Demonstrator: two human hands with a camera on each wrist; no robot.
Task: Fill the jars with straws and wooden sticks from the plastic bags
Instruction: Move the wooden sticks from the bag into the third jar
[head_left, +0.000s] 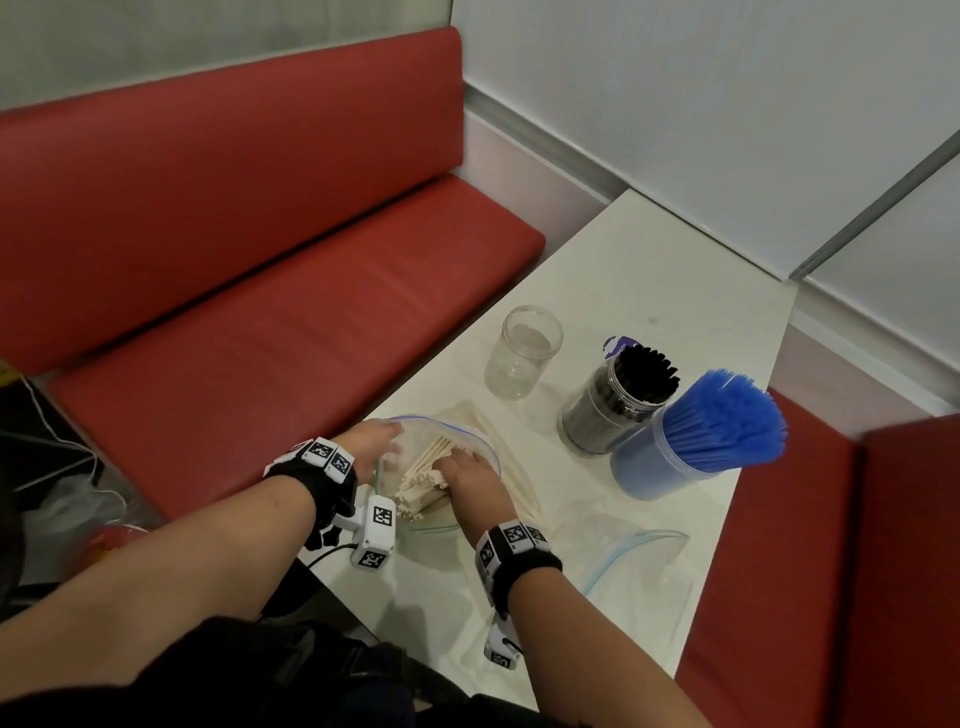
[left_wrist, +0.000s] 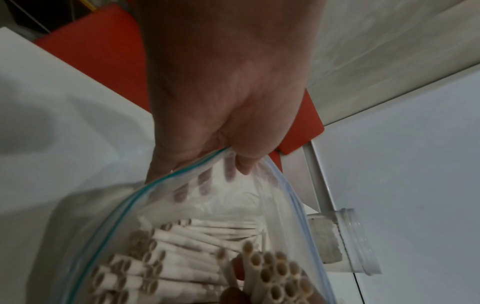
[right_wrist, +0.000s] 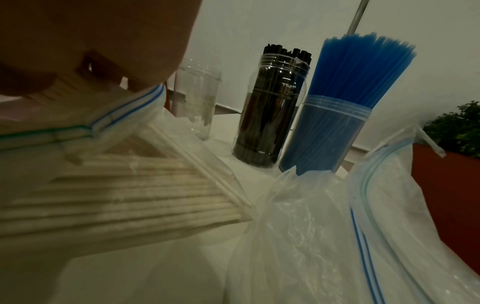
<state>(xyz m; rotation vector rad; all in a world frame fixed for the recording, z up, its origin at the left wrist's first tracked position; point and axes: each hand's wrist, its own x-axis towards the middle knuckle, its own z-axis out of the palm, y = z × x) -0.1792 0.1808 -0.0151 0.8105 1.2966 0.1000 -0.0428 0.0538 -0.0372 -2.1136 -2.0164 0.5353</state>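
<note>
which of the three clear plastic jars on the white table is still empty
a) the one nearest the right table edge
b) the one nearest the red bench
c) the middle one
b: the clear empty jar by the bench holds nothing, while the middle jar holds black straws and the right jar holds blue straws.

A red padded bench (head_left: 249, 249) wraps a white table (head_left: 644, 270) (corner booth) under pale wall panels (head_left: 675, 104).

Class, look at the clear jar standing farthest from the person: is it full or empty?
Empty. The clear jar stands upright with nothing inside, unlike the jars of black straws and blue straws.
</note>
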